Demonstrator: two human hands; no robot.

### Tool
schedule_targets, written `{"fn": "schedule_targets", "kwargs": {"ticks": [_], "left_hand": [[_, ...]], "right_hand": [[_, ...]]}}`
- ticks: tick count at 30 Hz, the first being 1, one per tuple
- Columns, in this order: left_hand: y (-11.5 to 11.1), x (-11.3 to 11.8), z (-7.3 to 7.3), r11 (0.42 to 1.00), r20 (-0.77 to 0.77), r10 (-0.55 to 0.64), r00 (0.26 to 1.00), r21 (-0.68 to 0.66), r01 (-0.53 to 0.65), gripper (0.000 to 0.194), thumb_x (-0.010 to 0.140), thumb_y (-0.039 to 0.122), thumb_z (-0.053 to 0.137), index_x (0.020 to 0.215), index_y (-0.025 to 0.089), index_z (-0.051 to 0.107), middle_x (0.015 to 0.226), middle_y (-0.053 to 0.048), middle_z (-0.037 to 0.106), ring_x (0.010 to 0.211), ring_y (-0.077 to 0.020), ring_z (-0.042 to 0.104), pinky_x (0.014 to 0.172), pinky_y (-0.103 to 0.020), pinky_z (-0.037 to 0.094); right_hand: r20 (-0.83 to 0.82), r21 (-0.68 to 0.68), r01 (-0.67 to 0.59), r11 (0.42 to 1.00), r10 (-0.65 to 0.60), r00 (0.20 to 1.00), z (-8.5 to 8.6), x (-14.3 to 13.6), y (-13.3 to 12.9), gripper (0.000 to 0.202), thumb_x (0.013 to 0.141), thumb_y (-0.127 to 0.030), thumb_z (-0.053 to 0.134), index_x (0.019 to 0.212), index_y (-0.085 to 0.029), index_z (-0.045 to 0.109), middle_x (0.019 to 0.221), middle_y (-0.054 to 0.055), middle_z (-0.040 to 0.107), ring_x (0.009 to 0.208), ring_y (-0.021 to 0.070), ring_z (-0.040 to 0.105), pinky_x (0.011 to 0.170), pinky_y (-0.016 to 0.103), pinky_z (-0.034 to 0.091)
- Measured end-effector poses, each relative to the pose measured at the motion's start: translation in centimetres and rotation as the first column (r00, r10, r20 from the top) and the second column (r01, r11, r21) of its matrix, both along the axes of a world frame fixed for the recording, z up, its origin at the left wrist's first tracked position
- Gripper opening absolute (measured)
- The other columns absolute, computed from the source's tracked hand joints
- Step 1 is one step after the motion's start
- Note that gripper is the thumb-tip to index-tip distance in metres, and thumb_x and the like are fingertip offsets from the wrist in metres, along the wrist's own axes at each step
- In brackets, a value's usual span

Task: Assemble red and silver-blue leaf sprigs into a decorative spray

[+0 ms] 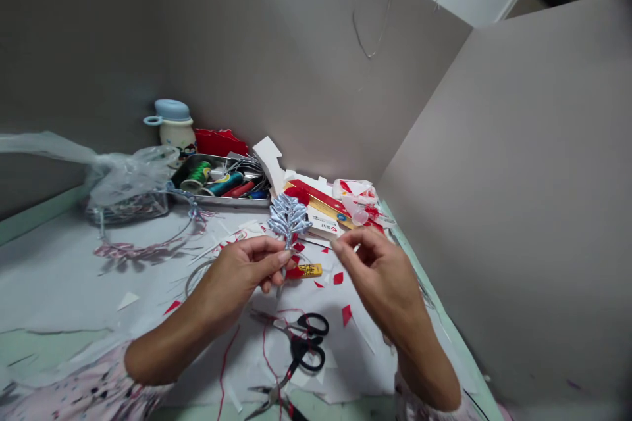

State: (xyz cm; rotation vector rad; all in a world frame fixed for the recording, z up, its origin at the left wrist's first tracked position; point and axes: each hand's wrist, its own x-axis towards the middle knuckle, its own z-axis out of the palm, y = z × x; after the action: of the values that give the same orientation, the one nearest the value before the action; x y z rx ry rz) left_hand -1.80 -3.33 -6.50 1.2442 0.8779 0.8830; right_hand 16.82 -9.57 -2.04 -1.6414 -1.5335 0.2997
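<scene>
My left hand (254, 264) is closed on the stem of a silvery-blue satin leaf spray (288, 216), which stands upright above thumb and fingers. To the right, at about the same height, my right hand (372, 270) has thumb and forefinger pinched together; whatever thin thing it may hold is too small to see. Below both hands lie black-handled scissors (300, 332) with red thread (265, 352) trailing over them. Pliers (271, 398) sit at the near edge of the table. A yellow-labelled glue stick or tube (306, 271) is just behind my left fingertips.
A leaf-trimmed wire hoop (185, 235) and a knotted plastic bag (123, 177) are at the left. Behind stand a tray of thread spools and tools (237, 202) and a blue-lidded bottle (175, 128). Red scraps (346, 314) dot the paper. Partition walls (533, 177) enclose the table.
</scene>
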Motion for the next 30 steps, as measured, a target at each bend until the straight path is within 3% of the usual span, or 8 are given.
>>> {"fn": "schedule_targets", "kwargs": {"ticks": [2,5,8,12,19,24,30], "left_hand": [[0.0,0.0,0.1,0.999,-0.012,-0.006,1.0,0.032,0.006,0.02,0.075,0.036,0.073,0.078,0.018,0.067,0.061,0.003,0.061,0.054,-0.0105,0.051,0.05,-0.022,0.035],[-0.1,-0.1,0.3,0.998,-0.023,0.0,1.0,0.067,0.002,0.02,0.075,0.037,0.072,0.076,0.018,0.066,0.061,0.002,0.062,0.053,-0.011,0.051,0.05,-0.022,0.036],[0.0,-0.1,0.3,0.997,-0.018,0.009,1.0,0.073,-0.008,0.021,0.074,0.037,0.072,0.078,0.018,0.067,0.062,0.002,0.062,0.053,-0.0108,0.052,0.05,-0.022,0.036],[0.0,-0.1,0.1,0.998,-0.009,0.021,1.0,0.058,-0.02,0.021,0.074,0.036,0.074,0.079,0.017,0.067,0.06,0.003,0.062,0.052,-0.0102,0.051,0.05,-0.022,0.036],[-0.2,0.1,0.5,0.999,0.014,0.014,1.0,0.029,-0.015,0.021,0.074,0.035,0.074,0.081,0.016,0.068,0.059,0.004,0.061,0.05,-0.0089,0.049,0.048,-0.021,0.035],[-0.3,0.1,0.8,1.0,0.021,0.011,1.0,0.013,-0.011,0.021,0.071,0.034,0.075,0.078,0.016,0.067,0.061,0.003,0.062,0.051,-0.0087,0.05,0.05,-0.021,0.037],[-0.3,0.1,0.6,1.0,-0.006,0.015,1.0,0.011,-0.015,0.024,0.072,0.036,0.075,0.083,0.016,0.067,0.06,0.003,0.062,0.051,-0.0093,0.05,0.052,-0.022,0.04]], "right_hand": [[-0.003,-0.091,-0.116,0.989,0.117,0.993,-0.2,-1.1,-0.2,0.012,0.085,-0.03,0.063,0.082,-0.022,0.071,0.081,0.003,0.067,0.066,0.0154,0.054,0.064,0.029,0.042],[0.033,-0.133,-0.147,0.98,0.152,0.988,-1.0,-2.4,-0.1,0.011,0.083,-0.024,0.065,0.09,-0.022,0.072,0.084,0.003,0.067,0.071,0.0169,0.056,0.066,0.031,0.043],[0.052,-0.055,-0.129,0.99,0.132,0.99,-1.9,-2.9,0.2,0.005,0.081,-0.019,0.064,0.085,-0.021,0.067,0.084,0.002,0.064,0.073,0.0168,0.056,0.066,0.03,0.043],[0.126,0.071,-0.114,0.991,0.104,0.987,-2.8,-3.2,0.3,0.012,0.08,-0.012,0.062,0.088,-0.021,0.062,0.09,0.003,0.059,0.077,0.0171,0.057,0.068,0.029,0.045],[0.312,0.154,-0.066,0.986,0.015,0.95,-4.3,-4.0,0.9,0.01,0.086,-0.016,0.058,0.092,-0.021,0.064,0.093,0.007,0.06,0.082,0.0203,0.06,0.071,0.032,0.048],[0.315,0.16,-0.105,0.982,0.05,0.948,-3.6,-3.5,0.6,0.011,0.09,-0.016,0.053,0.09,-0.019,0.064,0.089,0.006,0.06,0.08,0.019,0.059,0.071,0.031,0.046],[0.168,0.123,-0.139,0.982,0.118,0.979,-2.2,-2.6,0.3,0.008,0.088,-0.012,0.051,0.085,-0.019,0.055,0.085,0.004,0.059,0.079,0.0179,0.056,0.069,0.03,0.043]]}}
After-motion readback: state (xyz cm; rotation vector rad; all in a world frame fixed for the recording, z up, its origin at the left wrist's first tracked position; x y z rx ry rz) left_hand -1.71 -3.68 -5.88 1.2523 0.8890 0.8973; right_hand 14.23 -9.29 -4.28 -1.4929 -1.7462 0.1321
